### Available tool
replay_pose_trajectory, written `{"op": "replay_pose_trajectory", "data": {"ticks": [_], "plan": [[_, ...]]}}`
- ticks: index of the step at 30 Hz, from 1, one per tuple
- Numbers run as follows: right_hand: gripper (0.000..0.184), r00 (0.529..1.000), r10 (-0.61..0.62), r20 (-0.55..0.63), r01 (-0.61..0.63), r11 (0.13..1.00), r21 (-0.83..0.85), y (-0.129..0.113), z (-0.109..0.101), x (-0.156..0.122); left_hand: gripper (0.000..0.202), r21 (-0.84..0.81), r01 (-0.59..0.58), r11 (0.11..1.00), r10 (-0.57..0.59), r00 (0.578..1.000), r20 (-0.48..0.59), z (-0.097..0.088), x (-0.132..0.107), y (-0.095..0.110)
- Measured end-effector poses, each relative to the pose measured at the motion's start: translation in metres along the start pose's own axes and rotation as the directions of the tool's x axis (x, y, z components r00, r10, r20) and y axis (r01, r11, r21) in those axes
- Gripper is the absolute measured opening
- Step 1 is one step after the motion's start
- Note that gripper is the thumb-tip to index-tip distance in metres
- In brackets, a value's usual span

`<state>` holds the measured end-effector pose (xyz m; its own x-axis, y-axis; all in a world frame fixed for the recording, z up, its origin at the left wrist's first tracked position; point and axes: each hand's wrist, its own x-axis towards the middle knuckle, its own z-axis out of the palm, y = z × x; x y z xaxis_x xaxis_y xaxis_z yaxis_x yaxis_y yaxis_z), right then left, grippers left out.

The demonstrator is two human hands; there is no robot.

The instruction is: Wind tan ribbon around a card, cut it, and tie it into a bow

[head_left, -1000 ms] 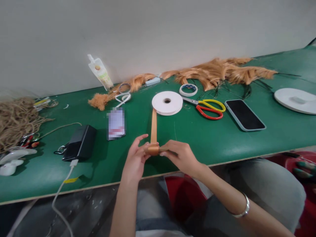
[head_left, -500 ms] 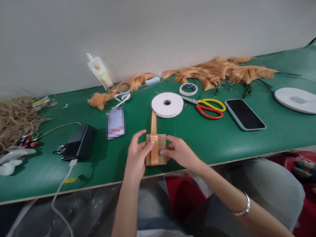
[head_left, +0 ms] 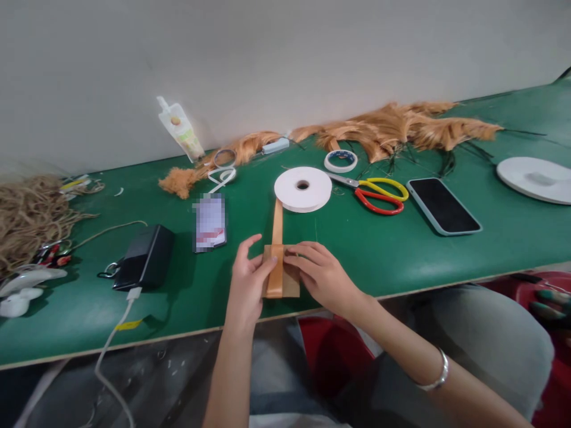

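A piece of brown cardboard (head_left: pixel 292 286) is held near the front table edge, with orange ribbon (head_left: pixel 276 276) wrapped lengthwise around it. The ribbon runs up from its top edge to a white spool (head_left: pixel 289 185) lying flat. My left hand (head_left: pixel 247 279) grips the left side of the cardboard, thumb pressed on the ribbon, index finger sticking out. Closed at the upper right of the cardboard is my right hand (head_left: pixel 328 276), its fingertips beside the ribbon's right edge. Its thumb is hidden beneath the fingers.
Right of the spool lie scissors (head_left: pixel 379 195), a tape roll (head_left: pixel 341 160) and a phone (head_left: pixel 444 205). To the left are another phone (head_left: pixel 210 223), a black box (head_left: pixel 145 257) with a white cable, and tangled twine (head_left: pixel 31 220). Orange fibre bundles (head_left: pixel 388 131) line the wall.
My right hand has moved from the cardboard's right edge up and left over its top, close to the ribbon. The ribbon lies slightly farther left on the cardboard. My left hand keeps its grip.
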<state>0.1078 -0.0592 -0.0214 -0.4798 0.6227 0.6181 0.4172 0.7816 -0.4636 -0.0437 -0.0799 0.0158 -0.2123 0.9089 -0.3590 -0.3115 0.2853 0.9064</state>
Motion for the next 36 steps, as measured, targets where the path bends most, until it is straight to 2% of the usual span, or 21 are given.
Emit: {"op": "replay_pose_trajectory", "data": {"ticks": [5, 8, 10, 12, 15, 18, 20, 23, 25, 26, 28, 30, 31, 33, 36], "plan": [[0.025, 0.998, 0.058, -0.032, -0.055, 0.994, 0.098, -0.003, 0.0, 0.001, 0.065, -0.046, 0.077, 0.996, -0.075, 0.995, 0.06, -0.008, 0.005, -0.004], [0.021, 0.978, 0.21, 0.003, -0.207, 0.96, 0.186, -0.006, -0.003, 0.003, 0.055, -0.086, 0.063, 0.994, -0.058, 0.997, 0.058, -0.01, 0.008, -0.008], [0.017, 0.923, 0.379, 0.065, -0.383, 0.89, 0.246, -0.006, -0.006, 0.005, 0.053, -0.09, 0.055, 0.994, -0.05, 0.997, 0.063, -0.01, 0.008, -0.009], [0.015, 0.847, 0.509, 0.155, -0.531, 0.789, 0.31, -0.006, -0.007, 0.007, 0.053, -0.065, 0.05, 0.997, -0.045, 0.996, 0.074, -0.009, 0.006, -0.009], [0.017, 0.748, 0.591, 0.302, -0.66, 0.614, 0.433, -0.006, -0.007, 0.011, 0.054, -0.021, 0.034, 0.999, -0.032, 0.996, 0.088, -0.006, 0.003, -0.006], [0.04, 0.661, 0.643, 0.387, -0.742, 0.479, 0.47, -0.008, -0.006, 0.012, 0.06, 0.004, 0.023, 1.0, -0.023, 0.995, 0.097, -0.002, 0.001, -0.002], [0.055, 0.642, 0.653, 0.402, -0.758, 0.46, 0.463, -0.009, -0.005, 0.013, 0.066, 0.037, 0.017, 0.999, -0.02, 0.996, 0.085, -0.001, 0.0, -0.001], [0.057, 0.662, 0.615, 0.429, -0.747, 0.487, 0.453, -0.01, -0.006, 0.014, 0.071, 0.086, -0.002, 0.996, -0.004, 0.998, 0.066, 0.0, 0.0, -0.002], [0.051, 0.692, 0.598, 0.404, -0.722, 0.55, 0.42, -0.008, -0.007, 0.012, 0.07, 0.097, -0.021, 0.995, 0.016, 0.998, 0.057, -0.001, 0.001, -0.004], [0.047, 0.724, 0.591, 0.355, -0.689, 0.607, 0.397, -0.007, -0.007, 0.011, 0.068, 0.1, -0.034, 0.994, 0.029, 0.998, 0.047, -0.001, 0.001, -0.005], [0.041, 0.822, 0.527, 0.216, -0.569, 0.757, 0.32, -0.003, -0.006, 0.008, 0.067, 0.108, -0.052, 0.993, 0.051, 0.999, 0.02, -0.001, 0.001, -0.006], [0.043, 0.918, 0.383, 0.097, -0.396, 0.896, 0.204, 0.0, -0.002, 0.004, 0.068, 0.114, -0.059, 0.992, 0.059, 0.998, 0.001, 0.0, 0.0, -0.006], [0.044, 0.951, 0.303, 0.069, -0.31, 0.939, 0.146, 0.001, 0.0, 0.002, 0.068, 0.113, -0.059, 0.992, 0.06, 0.998, -0.003, 0.001, 0.0, -0.005], [0.044, 0.982, 0.181, 0.052, -0.185, 0.979, 0.085, 0.002, 0.003, 0.0, 0.07, 0.105, -0.058, 0.993, 0.06, 0.998, -0.008, 0.001, -0.001, -0.003], [0.039, 0.992, 0.125, 0.028, -0.127, 0.987, 0.103, 0.003, 0.005, 0.0, 0.072, 0.087, -0.025, 0.996, 0.025, 1.0, 0.008, -0.001, -0.002, -0.001]]}}
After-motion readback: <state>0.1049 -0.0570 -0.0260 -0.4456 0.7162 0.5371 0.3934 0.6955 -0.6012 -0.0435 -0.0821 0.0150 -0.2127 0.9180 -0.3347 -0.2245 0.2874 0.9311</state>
